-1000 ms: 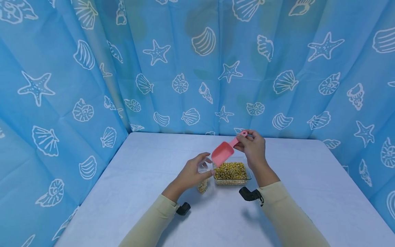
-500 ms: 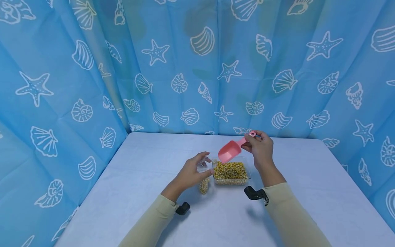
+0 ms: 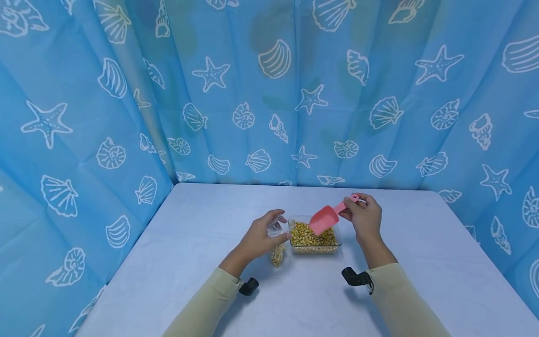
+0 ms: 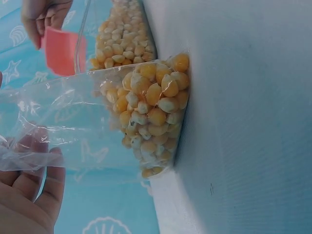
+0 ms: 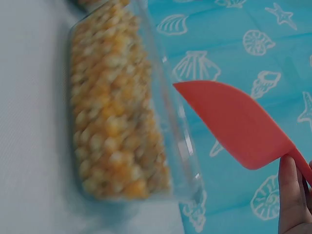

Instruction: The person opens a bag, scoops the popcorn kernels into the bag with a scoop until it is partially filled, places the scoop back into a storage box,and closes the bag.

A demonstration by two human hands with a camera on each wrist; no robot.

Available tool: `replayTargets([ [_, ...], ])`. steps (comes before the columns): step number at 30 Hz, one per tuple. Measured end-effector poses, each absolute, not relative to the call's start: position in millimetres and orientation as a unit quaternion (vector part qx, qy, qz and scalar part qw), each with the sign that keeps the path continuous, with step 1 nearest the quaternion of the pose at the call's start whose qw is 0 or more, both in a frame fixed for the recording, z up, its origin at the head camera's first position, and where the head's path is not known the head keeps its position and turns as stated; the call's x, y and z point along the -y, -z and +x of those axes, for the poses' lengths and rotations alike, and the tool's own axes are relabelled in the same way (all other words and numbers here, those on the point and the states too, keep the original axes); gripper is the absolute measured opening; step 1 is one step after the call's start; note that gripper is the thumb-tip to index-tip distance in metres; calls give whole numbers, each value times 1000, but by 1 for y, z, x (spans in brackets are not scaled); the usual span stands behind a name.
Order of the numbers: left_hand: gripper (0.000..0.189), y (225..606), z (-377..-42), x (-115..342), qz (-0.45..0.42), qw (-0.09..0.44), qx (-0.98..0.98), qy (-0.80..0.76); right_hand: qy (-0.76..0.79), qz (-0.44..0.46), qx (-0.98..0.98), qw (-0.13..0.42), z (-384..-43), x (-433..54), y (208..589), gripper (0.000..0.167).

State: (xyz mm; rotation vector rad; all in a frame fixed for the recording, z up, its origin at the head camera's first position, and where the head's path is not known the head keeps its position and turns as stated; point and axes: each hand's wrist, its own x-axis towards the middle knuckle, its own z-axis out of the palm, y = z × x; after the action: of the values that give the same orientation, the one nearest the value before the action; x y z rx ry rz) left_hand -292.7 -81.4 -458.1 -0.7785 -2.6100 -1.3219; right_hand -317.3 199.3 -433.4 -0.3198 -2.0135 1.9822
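My left hand (image 3: 258, 239) curls around the upper part of a clear plastic bag (image 4: 78, 122), which stands upright with corn kernels (image 4: 148, 109) filling its lower part. Thumb and fingers spread the bag's mouth apart. Between thumb and fingers, my right hand (image 3: 367, 219) pinches the handle of a pink scoop (image 3: 324, 220). The scoop's bowl tilts down to the left, over a rectangular glass container (image 3: 316, 250) holding many corn kernels (image 3: 302, 234). In the right wrist view, the scoop (image 5: 234, 124) is just above the container's rim, its inside hidden.
The bag stands close to the left side of the container on a white-covered table (image 3: 202, 210). A blue curtain (image 3: 261, 121) with shell and starfish prints hangs behind and at both sides. A black camera mount (image 3: 355, 277) juts from the right wrist, another (image 3: 248, 286) from the left.
My right hand has moved the pink scoop rightward from the bag's mouth, then down over the glass container. The left hand stays at the bag.
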Motion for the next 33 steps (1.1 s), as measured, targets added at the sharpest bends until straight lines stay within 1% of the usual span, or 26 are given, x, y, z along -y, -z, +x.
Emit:
replayTargets([
  [5, 61, 458, -292, 81, -262, 62, 858, 437, -666, -127, 717, 159, -317, -204, 441, 44],
  [10, 62, 458, -292, 80, -259, 60, 860, 435, -652, -113, 730, 170, -316, -206, 447, 44],
  [18, 62, 460, -291, 80, -250, 51, 862, 437, -628, -109, 754, 157, -315, -205, 460, 44],
  [24, 63, 461, -291, 80, -242, 45, 866, 435, -628, -125, 755, 140, -313, -202, 471, 44],
  [33, 63, 460, -291, 79, -253, 56, 864, 433, -659, -136, 728, 134, -311, -198, 481, 44],
])
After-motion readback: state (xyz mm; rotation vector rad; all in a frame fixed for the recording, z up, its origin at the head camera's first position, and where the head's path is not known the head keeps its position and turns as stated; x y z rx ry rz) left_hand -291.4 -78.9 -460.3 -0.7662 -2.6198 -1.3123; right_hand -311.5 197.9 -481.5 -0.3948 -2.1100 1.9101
